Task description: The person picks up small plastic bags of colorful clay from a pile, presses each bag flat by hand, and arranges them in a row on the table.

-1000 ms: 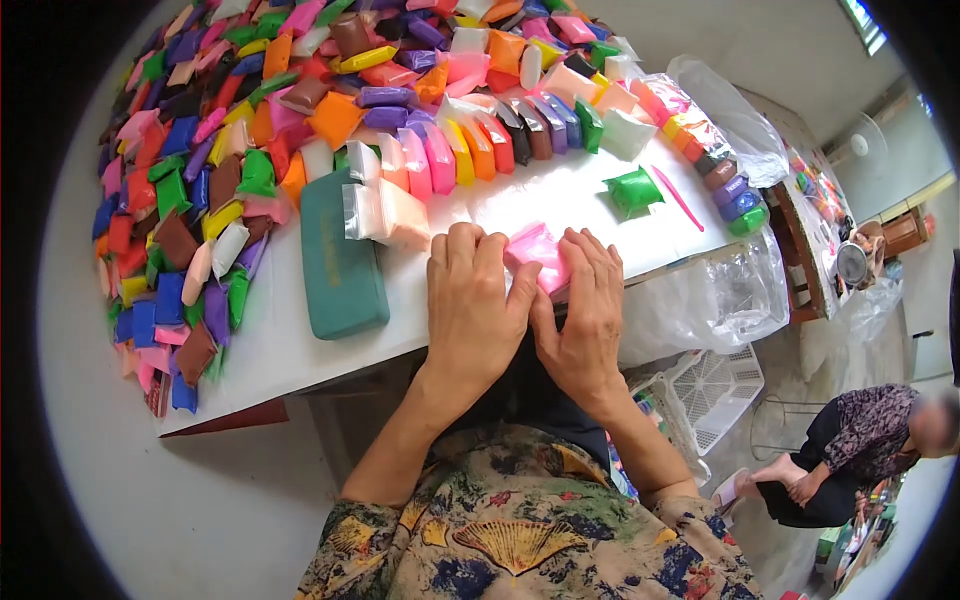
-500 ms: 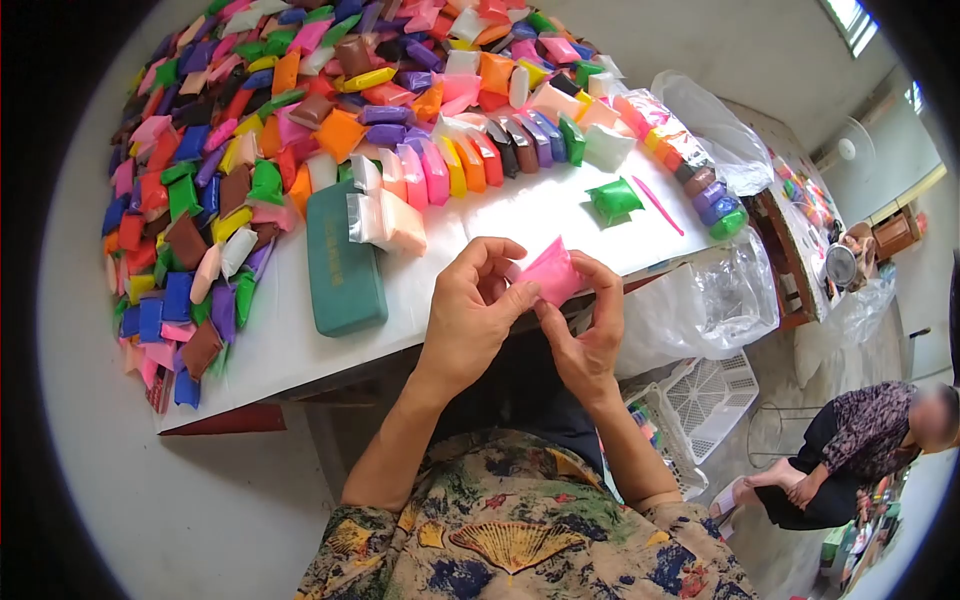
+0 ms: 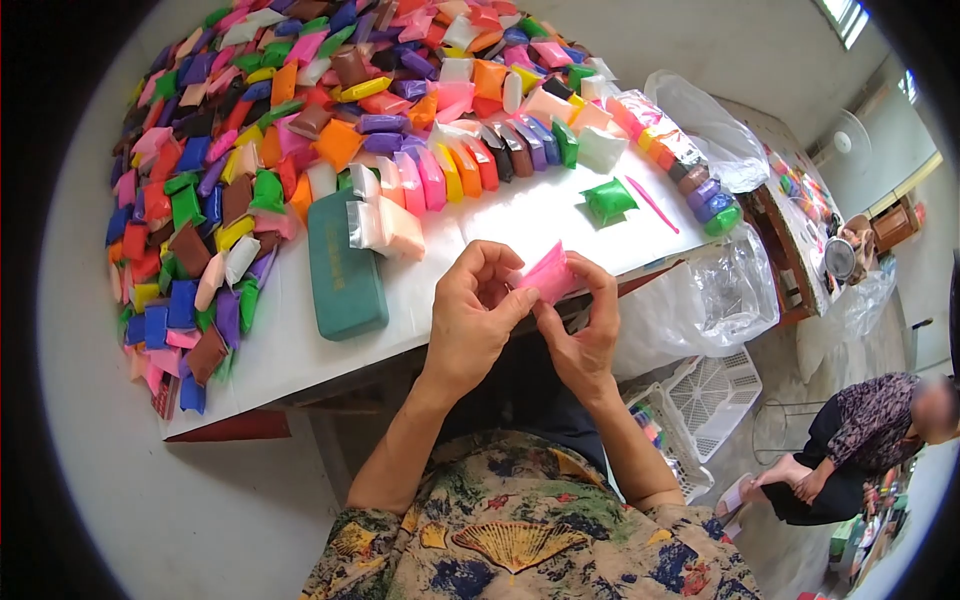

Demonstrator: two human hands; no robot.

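Between my two hands, above the table's front edge, is a small pink packet in a clear wrapper. My left hand pinches its left side with thumb and fingers. On its right side, my right hand grips it between thumb and curled fingers. A green packet lies on the white tabletop beyond my hands, with a thin pink stick beside it. To the left, a teal case has pale peach packets resting against its edge.
A curved row of coloured packets stands before a large pile of packets. A filled clear pack lies at the right, near plastic bags. White baskets are below; a person sits at the right.
The pink packet has turned slightly in my fingers, both hands still holding it. The view has shifted a little.
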